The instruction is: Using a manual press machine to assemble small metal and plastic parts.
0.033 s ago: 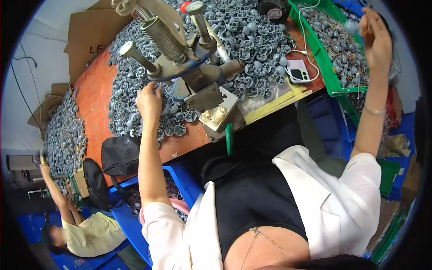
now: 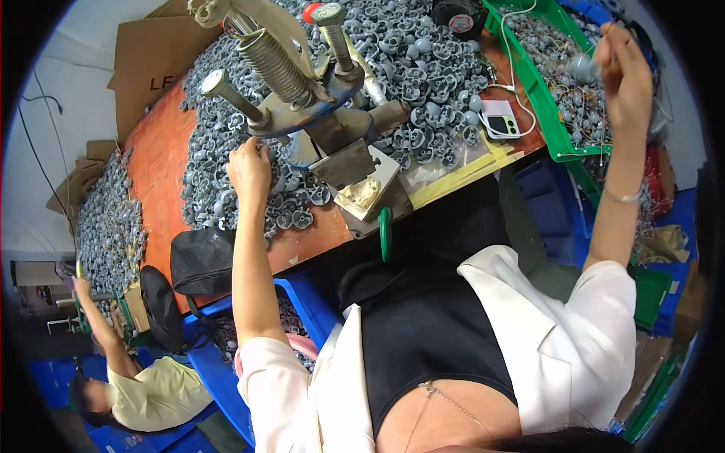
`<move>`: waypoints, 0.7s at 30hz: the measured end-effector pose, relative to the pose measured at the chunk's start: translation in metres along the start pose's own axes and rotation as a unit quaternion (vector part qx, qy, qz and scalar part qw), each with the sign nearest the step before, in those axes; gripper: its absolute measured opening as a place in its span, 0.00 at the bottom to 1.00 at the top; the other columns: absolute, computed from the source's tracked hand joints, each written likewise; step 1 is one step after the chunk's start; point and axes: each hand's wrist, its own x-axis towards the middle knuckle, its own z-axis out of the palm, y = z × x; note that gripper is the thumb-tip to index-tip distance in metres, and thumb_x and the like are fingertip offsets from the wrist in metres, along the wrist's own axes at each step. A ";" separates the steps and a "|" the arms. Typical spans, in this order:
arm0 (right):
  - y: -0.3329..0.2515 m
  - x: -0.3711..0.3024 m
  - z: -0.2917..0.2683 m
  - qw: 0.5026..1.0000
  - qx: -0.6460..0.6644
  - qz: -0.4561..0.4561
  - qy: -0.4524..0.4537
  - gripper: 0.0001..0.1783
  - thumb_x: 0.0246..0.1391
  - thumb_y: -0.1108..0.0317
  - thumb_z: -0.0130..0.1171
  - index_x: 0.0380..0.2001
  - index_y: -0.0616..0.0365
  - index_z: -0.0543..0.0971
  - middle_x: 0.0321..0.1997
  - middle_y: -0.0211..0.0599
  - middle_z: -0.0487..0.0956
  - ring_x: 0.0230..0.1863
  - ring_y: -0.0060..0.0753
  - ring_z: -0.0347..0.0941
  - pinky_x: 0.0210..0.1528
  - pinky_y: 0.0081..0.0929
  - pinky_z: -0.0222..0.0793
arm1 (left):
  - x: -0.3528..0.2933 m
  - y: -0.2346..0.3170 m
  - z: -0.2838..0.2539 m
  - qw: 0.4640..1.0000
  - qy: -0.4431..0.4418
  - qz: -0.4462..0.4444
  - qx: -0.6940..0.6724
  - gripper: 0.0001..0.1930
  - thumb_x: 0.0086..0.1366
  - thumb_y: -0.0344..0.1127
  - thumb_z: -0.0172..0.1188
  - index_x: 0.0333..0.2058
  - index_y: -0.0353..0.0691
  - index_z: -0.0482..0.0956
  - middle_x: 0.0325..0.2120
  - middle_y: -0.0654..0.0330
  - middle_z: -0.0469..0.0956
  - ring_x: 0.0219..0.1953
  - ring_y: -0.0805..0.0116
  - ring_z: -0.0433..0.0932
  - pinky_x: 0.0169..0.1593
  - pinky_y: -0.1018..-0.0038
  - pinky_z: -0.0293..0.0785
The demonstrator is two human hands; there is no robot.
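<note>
My left hand [image 2: 249, 170] rests among small grey plastic half-shells [image 2: 215, 162], left of a metal hand press [image 2: 302, 98]. Its fingers are curled in; whatever they hold, if anything, is hidden. Out to the right, my right hand [image 2: 628, 83] is raised over a green tray [image 2: 557, 140] of grey balls with thin wires. A grey ball [image 2: 584, 68] sits at its closed fingertips. On the press's base, under its metal block [image 2: 345, 164], lies a cream-coloured pad [image 2: 360, 196].
A phone [image 2: 500, 121] with a white cable lies right of the press. A green ring-shaped handle [image 2: 386, 234] hangs at the table's front edge. A black bag [image 2: 202, 262] and blue bin [image 2: 321, 313] stand at left. Another person [image 2: 147, 392] works at far left.
My right hand has come slightly down and left over the green tray, the grey ball moving with it. My left hand has barely moved. The other person's raised hand has shifted a little.
</note>
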 end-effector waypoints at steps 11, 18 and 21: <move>0.004 -0.145 0.078 0.868 0.230 0.237 -0.371 0.01 0.46 0.78 0.60 0.23 0.65 0.78 0.19 0.32 0.76 0.18 0.19 0.72 0.21 0.15 0.63 | -0.029 0.000 -0.012 0.908 0.135 -0.094 -0.386 0.12 0.54 0.27 0.63 0.39 0.35 0.80 0.33 0.55 0.80 0.36 0.70 0.79 0.40 0.75 0.73; 0.022 -0.172 0.114 0.799 0.218 0.263 -0.495 0.06 0.47 0.75 0.61 0.20 0.65 0.77 0.17 0.37 0.77 0.16 0.25 0.72 0.21 0.19 0.64 | -0.133 0.109 -0.021 0.892 0.040 0.115 -0.436 0.15 0.48 0.18 0.62 0.37 0.38 0.81 0.35 0.51 0.76 0.40 0.57 0.77 0.44 0.69 0.72; 0.019 -0.177 0.127 0.805 0.217 0.221 -0.506 0.05 0.54 0.72 0.58 0.29 0.63 0.78 0.18 0.30 0.76 0.20 0.17 0.74 0.24 0.13 0.64 | -0.125 0.119 -0.009 0.892 0.059 0.131 -0.428 0.15 0.49 0.21 0.64 0.38 0.41 0.82 0.33 0.52 0.76 0.34 0.57 0.76 0.38 0.68 0.72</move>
